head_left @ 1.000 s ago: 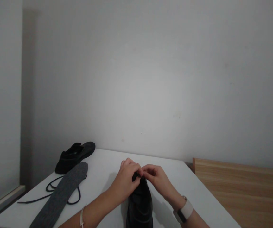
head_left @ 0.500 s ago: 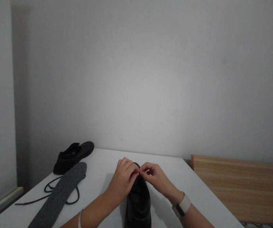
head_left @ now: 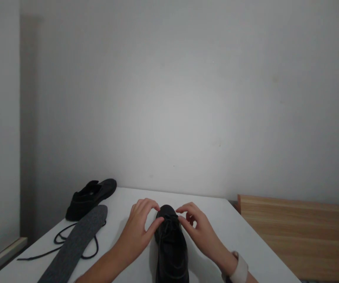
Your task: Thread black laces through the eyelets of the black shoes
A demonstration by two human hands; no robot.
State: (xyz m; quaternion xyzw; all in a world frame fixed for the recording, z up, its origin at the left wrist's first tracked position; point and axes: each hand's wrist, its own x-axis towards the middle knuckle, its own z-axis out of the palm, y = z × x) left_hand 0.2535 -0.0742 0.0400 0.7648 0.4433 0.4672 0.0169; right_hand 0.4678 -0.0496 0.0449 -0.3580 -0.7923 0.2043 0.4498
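Observation:
A black shoe [head_left: 173,251] stands on the white table, its toe pointing away from me, with a black lace bunched over its front. My left hand [head_left: 142,225] is at the shoe's left side, thumb and fingers apart, the thumb tip at the lace. On the right side my right hand [head_left: 197,228], with a light band at the wrist, has its thumb and forefinger spread beside the lace. Nothing shows held in either hand.
At the table's [head_left: 122,202] back left lies another black shoe [head_left: 88,198]. A grey insole [head_left: 79,239] lies over a loose black lace [head_left: 39,256] nearer me. A wooden panel [head_left: 296,236] stands at the right, before the wall.
Both hands have moved apart from their pinch over the shoe's front and their fingers have opened. The toe and the lace now show between them.

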